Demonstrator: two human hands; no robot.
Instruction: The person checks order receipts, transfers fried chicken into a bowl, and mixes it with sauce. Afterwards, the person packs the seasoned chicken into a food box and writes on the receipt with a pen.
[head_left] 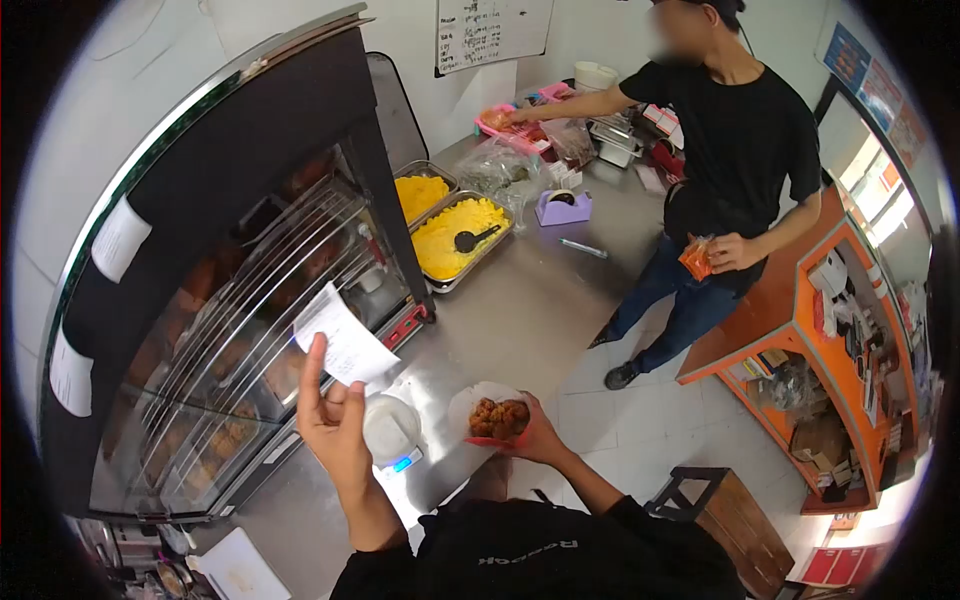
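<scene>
My left hand is raised, pinching a white paper slip with writing on it, too small to read, in front of the glass warming cabinet. In my right hand is a red and white paper food box, its open top showing brown fried chicken pieces. Between my hands, a small scale with a lit blue display stands on the steel counter.
Two trays of yellow food sit beyond the cabinet, one with a black scoop. A purple tape dispenser and a pen lie farther along. At right, a co-worker holds an orange packet and reaches toward a pink basket.
</scene>
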